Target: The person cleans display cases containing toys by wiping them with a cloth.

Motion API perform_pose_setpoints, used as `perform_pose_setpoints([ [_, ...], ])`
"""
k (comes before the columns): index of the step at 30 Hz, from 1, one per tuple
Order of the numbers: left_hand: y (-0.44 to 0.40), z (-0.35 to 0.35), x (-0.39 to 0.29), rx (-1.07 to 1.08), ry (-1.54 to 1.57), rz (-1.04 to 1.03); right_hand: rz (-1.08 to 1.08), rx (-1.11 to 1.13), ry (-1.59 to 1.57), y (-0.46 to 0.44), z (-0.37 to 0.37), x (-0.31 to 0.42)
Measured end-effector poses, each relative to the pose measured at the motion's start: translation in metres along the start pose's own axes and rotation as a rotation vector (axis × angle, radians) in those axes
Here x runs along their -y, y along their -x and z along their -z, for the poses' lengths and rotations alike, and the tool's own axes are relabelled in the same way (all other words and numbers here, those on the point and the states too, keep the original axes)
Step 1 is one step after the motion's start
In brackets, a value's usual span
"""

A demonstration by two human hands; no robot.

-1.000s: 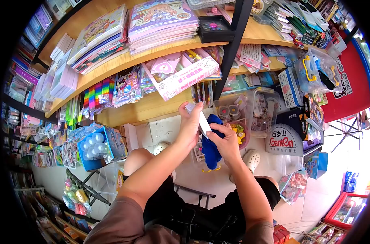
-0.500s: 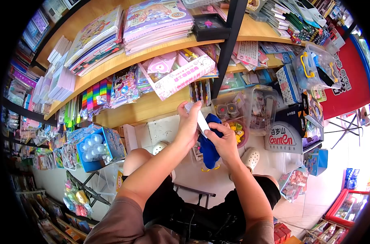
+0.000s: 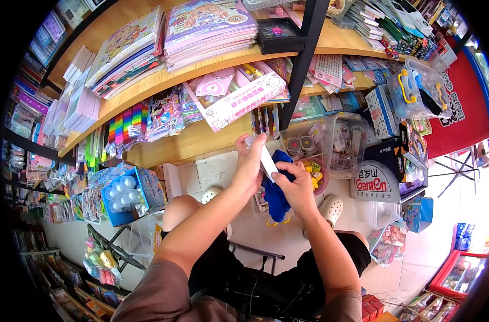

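Observation:
Held between my hands is a narrow white flat piece (image 3: 267, 162), slanting down to the right; its exact kind cannot be made out. My left hand (image 3: 248, 165) is closed around its upper end, thumb on top. At the lower end, my right hand (image 3: 295, 186) pinches it with thumb and fingers. A dark blue cloth (image 3: 276, 199) hangs bunched from my right hand, below and behind the white piece. Part of the cloth is hidden by the fingers.
In front stands a wooden shelf (image 3: 201, 147) with a pink-and-white box (image 3: 244, 102) and stacked books (image 3: 209, 32). Clear plastic bins (image 3: 346, 145), a pink basket (image 3: 320, 185) and a Ganten carton (image 3: 374, 180) are on the right. A blue box (image 3: 127, 198) stands left.

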State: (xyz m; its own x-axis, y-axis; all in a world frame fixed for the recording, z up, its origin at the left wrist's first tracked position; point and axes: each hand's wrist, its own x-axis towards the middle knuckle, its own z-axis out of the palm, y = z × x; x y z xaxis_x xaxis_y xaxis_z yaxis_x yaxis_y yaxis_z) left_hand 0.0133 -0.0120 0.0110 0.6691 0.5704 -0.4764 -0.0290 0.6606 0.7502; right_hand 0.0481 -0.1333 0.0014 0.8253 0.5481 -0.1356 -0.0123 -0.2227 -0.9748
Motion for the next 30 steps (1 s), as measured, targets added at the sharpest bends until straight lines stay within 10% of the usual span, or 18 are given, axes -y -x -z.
perform_pose_setpoints([
  [30, 0.0000, 0.0007, 0.0029, 0.036, 0.012, -0.029, -0.017, 0.005, -0.047, 0.0003, -0.0004, -0.0031],
])
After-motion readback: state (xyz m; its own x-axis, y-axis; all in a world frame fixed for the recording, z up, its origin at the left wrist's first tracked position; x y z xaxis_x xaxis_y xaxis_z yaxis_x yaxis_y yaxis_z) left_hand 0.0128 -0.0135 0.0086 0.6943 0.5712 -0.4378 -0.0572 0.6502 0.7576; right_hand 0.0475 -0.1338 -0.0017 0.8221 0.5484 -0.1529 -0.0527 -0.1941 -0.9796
